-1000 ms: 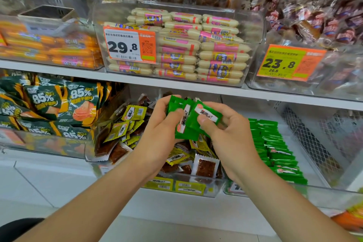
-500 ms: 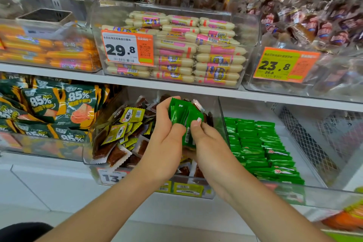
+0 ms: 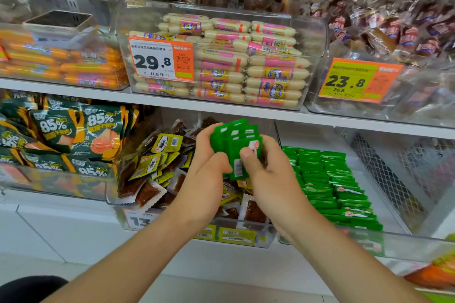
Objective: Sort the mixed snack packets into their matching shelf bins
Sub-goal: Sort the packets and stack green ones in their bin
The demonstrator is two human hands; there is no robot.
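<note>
- Head view: our two hands, left hand (image 3: 209, 170) and right hand (image 3: 268, 174), both curl fingers round one fanned stack of about five green packets (image 3: 236, 140)
- We hold it above the mixed bin (image 3: 246, 236), just left of the green bin (image 3: 418, 246)

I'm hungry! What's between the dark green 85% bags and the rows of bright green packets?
Head view: a clear bin of yellow-and-brown packets sits between them; left hand and right hand hold a green stack above it.
</note>
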